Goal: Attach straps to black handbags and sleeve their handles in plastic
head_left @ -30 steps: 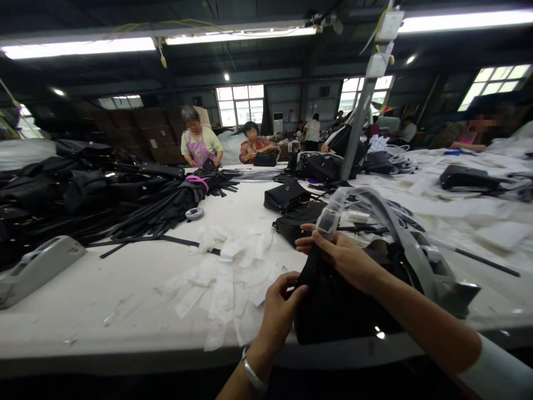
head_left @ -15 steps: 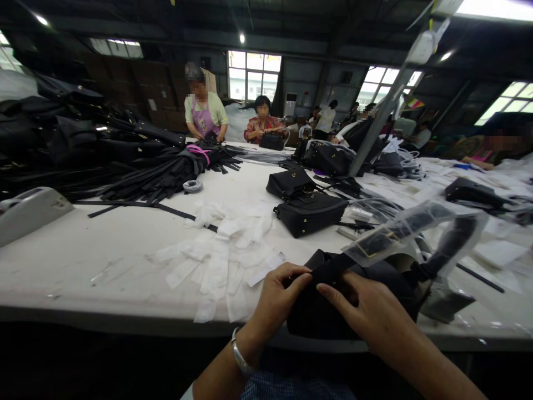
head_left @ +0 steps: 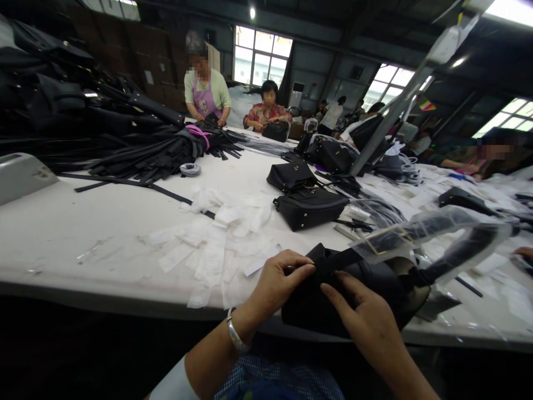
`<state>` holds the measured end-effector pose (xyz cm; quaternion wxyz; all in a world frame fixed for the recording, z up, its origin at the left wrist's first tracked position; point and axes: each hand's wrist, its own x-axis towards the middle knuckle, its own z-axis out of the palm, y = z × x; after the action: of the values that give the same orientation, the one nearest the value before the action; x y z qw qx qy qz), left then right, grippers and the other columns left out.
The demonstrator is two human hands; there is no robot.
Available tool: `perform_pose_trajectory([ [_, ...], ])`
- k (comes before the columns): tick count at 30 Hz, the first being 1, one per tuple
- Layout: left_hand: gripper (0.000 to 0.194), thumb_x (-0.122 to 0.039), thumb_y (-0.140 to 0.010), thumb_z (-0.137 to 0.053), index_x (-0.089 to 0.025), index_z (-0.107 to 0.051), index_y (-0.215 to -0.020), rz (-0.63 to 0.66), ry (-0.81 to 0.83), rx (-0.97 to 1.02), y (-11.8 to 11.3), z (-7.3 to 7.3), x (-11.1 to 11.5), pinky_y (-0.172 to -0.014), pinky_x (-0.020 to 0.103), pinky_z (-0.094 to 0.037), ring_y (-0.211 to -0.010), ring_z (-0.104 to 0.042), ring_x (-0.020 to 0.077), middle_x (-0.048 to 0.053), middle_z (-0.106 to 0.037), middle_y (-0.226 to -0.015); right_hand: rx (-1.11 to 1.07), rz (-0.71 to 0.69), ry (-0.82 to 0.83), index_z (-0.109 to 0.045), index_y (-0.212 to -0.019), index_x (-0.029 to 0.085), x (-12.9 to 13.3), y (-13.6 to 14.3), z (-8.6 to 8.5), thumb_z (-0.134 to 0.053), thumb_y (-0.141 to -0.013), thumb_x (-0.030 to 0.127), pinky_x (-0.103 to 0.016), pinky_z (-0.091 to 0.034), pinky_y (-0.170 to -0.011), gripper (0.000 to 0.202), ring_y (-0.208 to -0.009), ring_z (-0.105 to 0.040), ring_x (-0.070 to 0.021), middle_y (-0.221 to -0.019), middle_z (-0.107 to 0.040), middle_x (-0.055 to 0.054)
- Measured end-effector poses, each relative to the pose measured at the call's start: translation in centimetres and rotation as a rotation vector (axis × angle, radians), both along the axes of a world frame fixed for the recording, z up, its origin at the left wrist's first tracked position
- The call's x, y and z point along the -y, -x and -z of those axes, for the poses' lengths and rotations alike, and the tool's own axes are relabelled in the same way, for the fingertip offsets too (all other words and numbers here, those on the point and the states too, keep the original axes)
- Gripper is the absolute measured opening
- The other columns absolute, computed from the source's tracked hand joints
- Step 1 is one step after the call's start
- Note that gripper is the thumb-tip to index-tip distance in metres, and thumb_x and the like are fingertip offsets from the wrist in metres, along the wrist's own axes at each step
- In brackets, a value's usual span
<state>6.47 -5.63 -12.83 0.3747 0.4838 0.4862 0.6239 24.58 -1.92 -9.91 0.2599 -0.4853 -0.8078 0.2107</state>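
Black strap [head_left: 348,257] on the bag [head_left: 308,304] at the tabletop's [head_left: 125,239] near right seems mid-fastening, left hand [head_left: 270,290] pinching its end, right hand's [head_left: 368,316] grip unclear, the next move likely needing steady alignment.

Text: none legible | pale patch [head_left: 149,77] on cartons [head_left: 145,47]: unreadable (too small)

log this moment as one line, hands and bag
left hand: pinching black bag; right hand: on same bag; strap: partly in clear plastic; nearby: white scraps on table
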Motion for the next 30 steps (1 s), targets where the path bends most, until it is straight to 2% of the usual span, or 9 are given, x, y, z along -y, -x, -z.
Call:
perform_pose_trajectory([
  [3, 0.014, -0.027, -0.087, -0.069, -0.019, -0.078, -0.093, 0.064, -0.018, -0.053, 0.4, 0.0, 0.4, -0.086, 0.028, -0.05, -0.092, -0.067, 0.0187, 0.006, -0.073, -0.095, 0.013, 0.066, 0.016, -0.075, -0.106, 0.016, 0.3, 0.3, -0.3, -0.06, -0.082, 0.06, -0.039, -0.06, -0.083, 0.052, -0.101, -0.072, -0.0332, -0.107, -0.077, -0.013],
  [6, 0.018, -0.027, -0.089, -0.066, -0.019, -0.078, -0.099, 0.129, -0.006, -0.064, 0.9, 0.2, 0.7, -0.087, 0.029, -0.05, -0.095, -0.067, 0.0197, 0.007, -0.073, -0.1, 0.017, 0.076, 0.002, -0.076, -0.1, 0.019, 0.7, 0.7, -0.8, -0.059, -0.083, 0.059, -0.035, -0.06, -0.078, 0.047, -0.096, -0.074, -0.0313, -0.101, -0.078, -0.011],
  [12, 0.017, -0.03, -0.084, -0.069, -0.018, -0.076, -0.094, 0.102, 0.076, 0.009, 1.1, 0.4, 0.7, -0.077, 0.026, -0.051, -0.088, -0.067, 0.0193, 0.006, -0.073, -0.094, 0.018, 0.081, -0.003, -0.076, -0.101, 0.02, 1.0, 1.2, -1.3, -0.06, -0.083, 0.058, -0.037, -0.058, -0.084, 0.045, -0.099, -0.072, -0.0312, -0.102, -0.078, -0.009],
  [17, 0.016, -0.029, -0.083, -0.069, -0.016, -0.074, -0.09, 0.133, 0.102, 0.053, 0.7, 0.3, 0.7, -0.069, 0.024, -0.047, -0.077, -0.063, 0.015, 0.004, -0.071, -0.084, 0.045, 0.114, 0.01, -0.076, -0.095, 0.021, 1.0, 1.3, -1.1, -0.059, -0.082, 0.058, -0.035, -0.058, -0.071, 0.043, -0.091, -0.074, -0.0315, -0.096, -0.079, -0.008],
  [23, 0.022, -0.027, -0.079, -0.072, -0.014, -0.067, -0.096, 0.174, 0.102, 0.182, 0.3, 0.8, 0.5, -0.062, 0.021, -0.043, -0.065, -0.056, 0.0104, 0.0, -0.063, -0.074, 0.038, 0.117, -0.02, -0.074, -0.091, 0.02, 1.4, 1.2, -0.8, -0.06, -0.083, 0.053, -0.031, -0.056, -0.066, 0.037, -0.08, -0.074, -0.0282, -0.087, -0.079, -0.007],
  [30, 0.007, -0.02, -0.08, -0.067, -0.015, -0.069, -0.086, 0.122, 0.055, -0.036, 0.1, 0.5, 0.4, -0.067, 0.023, -0.045, -0.071, -0.058, 0.0127, 0.001, -0.065, -0.078, 0.048, 0.13, -0.096, -0.067, -0.075, 0.02, 1.9, 1.8, -0.6, -0.063, -0.082, 0.046, -0.027, -0.05, -0.054, 0.027, -0.056, -0.066, -0.0208, -0.064, -0.071, -0.003],
])
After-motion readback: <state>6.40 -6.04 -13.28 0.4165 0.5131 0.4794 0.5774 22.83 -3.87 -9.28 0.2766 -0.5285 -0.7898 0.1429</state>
